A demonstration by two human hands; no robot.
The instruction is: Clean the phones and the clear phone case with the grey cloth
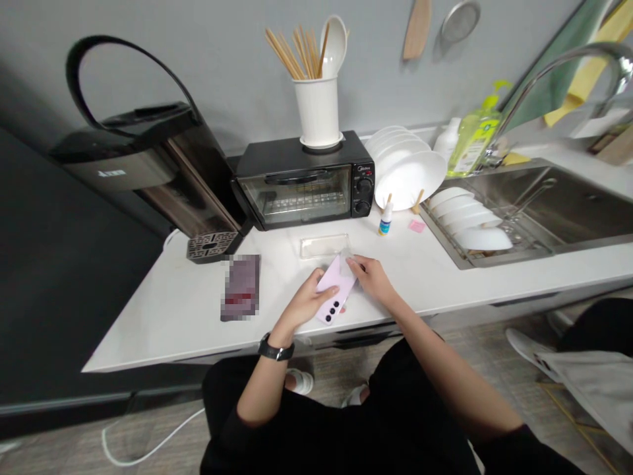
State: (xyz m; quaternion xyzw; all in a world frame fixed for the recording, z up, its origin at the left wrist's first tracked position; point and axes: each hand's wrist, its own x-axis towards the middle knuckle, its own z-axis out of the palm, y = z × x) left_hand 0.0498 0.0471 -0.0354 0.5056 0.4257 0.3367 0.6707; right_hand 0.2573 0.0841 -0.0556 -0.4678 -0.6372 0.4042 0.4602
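Observation:
My left hand (307, 300) grips a lilac smartphone (328, 290), thumb across its back. The back faces up, its dark camera lenses towards me. At the far end of the phone, the fingers of my right hand (372, 277) pinch a thin whitish piece (346, 261), cloth or film; I cannot tell which. It touches the back of the phone. Just beyond my hands lies a clear phone case (324, 246). A small white spray bottle (385, 220) with a blue label stands further right, with a pink packet (417, 226) beside it.
A blurred dark pouch-like item (241, 287) lies left, before a black drinks machine (163, 171). Behind are a toaster oven (301, 181), a utensil holder (318, 112) and racked plates (413, 178). A sink (568, 191) with bowls (467, 218) is right. Another person's shoe (527, 346) shows lower right.

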